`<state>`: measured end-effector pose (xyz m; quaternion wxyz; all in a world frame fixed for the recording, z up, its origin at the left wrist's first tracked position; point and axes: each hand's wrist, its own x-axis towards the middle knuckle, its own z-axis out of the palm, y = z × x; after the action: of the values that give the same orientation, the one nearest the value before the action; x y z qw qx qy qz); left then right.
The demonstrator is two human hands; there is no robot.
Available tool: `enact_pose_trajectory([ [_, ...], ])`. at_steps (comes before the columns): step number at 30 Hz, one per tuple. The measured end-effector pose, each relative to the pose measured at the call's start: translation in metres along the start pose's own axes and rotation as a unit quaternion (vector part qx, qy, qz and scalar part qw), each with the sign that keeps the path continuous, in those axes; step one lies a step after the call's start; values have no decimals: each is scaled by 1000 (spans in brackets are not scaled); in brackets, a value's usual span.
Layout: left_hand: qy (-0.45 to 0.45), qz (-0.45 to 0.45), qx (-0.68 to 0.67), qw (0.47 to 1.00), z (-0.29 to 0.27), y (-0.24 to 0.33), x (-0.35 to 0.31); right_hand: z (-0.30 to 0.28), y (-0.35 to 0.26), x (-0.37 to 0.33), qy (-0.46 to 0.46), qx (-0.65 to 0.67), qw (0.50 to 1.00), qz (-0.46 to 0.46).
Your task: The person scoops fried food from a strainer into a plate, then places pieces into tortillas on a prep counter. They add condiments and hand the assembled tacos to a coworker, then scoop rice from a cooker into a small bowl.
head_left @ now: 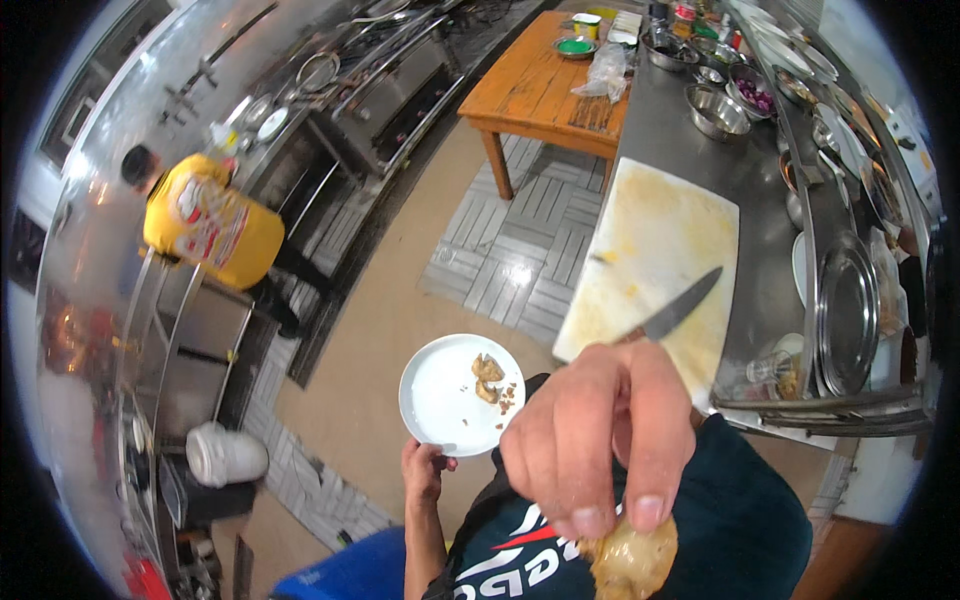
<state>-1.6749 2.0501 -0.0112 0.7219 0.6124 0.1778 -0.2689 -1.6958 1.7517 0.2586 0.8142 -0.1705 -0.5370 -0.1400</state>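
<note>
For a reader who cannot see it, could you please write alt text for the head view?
A person's right hand pinches a food piece while the left hand holds a white plate with food scraps. A knife lies on a cutting board; a worker in yellow stands at left.

Grey counter (660, 132) with white cutting board (665, 235), metal bowls (718, 114).

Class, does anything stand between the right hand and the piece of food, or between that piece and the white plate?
Nothing visible separates the right hand from the piece of food: it pinches it directly. Toward the white plate, held at its edge by the left hand, the right hand itself crosses the line in this view.
</note>
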Motion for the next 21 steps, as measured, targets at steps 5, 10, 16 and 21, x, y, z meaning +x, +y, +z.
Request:
enact_pose_trajectory([
  [5,-41,-6,-21,999,12,83,145,-117,68,50,47,-7,989,-140],
  [10,-57,-33,-22,998,28,177,264,-261,103,121,-25,-46,990,-133],
  [16,-80,4,-24,996,63,271,419,-446,103,134,172,-173,967,76],
  [21,-104,-17,8,994,110,359,571,-680,133,78,369,-416,744,371],
])
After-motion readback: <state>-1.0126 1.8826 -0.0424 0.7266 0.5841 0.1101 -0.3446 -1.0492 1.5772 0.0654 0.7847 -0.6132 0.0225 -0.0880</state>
